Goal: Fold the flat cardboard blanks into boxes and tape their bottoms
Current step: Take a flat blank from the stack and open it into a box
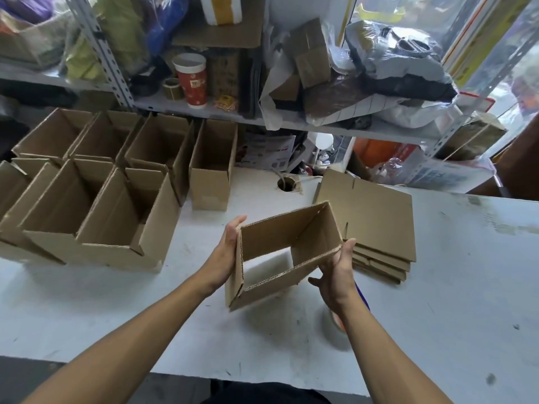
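While both forearms reach out over the white table point(437, 287), the left hand point(224, 258) lies with straight fingers flat against the left wall of an opened cardboard sleeve point(280, 252). The right hand point(338, 272) cups its right corner, fingers loosely curled on the wall. Just behind lies the stack of flat blanks point(376, 220); farther left stand finished boxes point(116, 185).

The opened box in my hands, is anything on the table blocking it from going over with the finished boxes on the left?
Nothing visible: bare table lies between the opened box and the finished boxes.
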